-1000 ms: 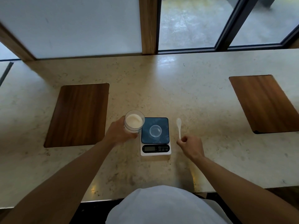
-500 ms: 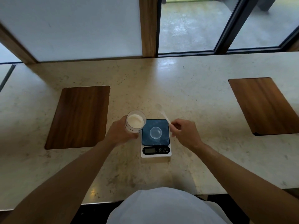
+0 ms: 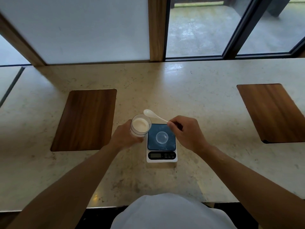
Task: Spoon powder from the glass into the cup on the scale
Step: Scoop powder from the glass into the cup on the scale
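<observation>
Left hand [image 3: 124, 138] wrapped around clear glass of pale powder [image 3: 140, 125], just beside left edge of white digital scale with dark platform [image 3: 161, 142], near surface's [image 3: 206, 103] front edge. Small clear plastic cup [image 3: 161, 137] centred on platform — empty-looking. Right hand [image 3: 188, 133] with fingers [image 3: 171, 123] pinching white plastic spoon [image 3: 154, 115] by handle — bowl at glass's far rim.

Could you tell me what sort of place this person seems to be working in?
Probably a café-style or shared window counter, not a lab: a long pale stone counter runs below large windows facing a wet paved terrace, with wooden mats set out like seating places. The scale looks like a small kitchen model.
</observation>
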`<state>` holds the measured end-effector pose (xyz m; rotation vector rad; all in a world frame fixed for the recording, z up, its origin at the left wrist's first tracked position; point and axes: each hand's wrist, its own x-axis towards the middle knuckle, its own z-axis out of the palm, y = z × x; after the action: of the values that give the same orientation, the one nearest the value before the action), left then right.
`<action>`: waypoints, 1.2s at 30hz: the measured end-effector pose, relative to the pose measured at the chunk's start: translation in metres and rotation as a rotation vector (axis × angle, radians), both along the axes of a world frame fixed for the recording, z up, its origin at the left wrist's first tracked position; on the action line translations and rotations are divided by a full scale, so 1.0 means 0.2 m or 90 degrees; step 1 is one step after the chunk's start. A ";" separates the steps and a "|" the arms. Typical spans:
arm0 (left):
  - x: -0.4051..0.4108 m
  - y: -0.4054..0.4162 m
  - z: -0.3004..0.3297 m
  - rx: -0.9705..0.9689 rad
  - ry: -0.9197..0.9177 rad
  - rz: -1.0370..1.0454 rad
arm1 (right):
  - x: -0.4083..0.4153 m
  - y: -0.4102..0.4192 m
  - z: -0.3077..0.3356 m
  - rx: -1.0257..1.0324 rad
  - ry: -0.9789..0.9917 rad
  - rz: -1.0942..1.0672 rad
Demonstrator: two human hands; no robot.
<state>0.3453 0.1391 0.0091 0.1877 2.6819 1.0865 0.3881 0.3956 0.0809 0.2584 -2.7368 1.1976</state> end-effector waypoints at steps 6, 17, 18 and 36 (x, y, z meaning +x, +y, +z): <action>-0.02 0.00 0.01 -0.039 -0.009 -0.014 | 0.02 -0.03 0.01 0.052 0.019 0.097; 0.00 0.01 0.02 -0.070 0.053 -0.028 | -0.07 -0.12 0.02 0.161 0.022 0.143; 0.00 0.01 0.02 -0.070 0.054 -0.029 | -0.07 -0.13 0.02 0.167 0.016 0.145; 0.02 0.01 0.02 -0.061 0.046 -0.061 | -0.10 -0.18 -0.05 0.082 -0.214 0.050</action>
<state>0.3498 0.1416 0.0133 0.3413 2.7492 0.9382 0.3685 0.3605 0.0703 0.1954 -3.1276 1.1792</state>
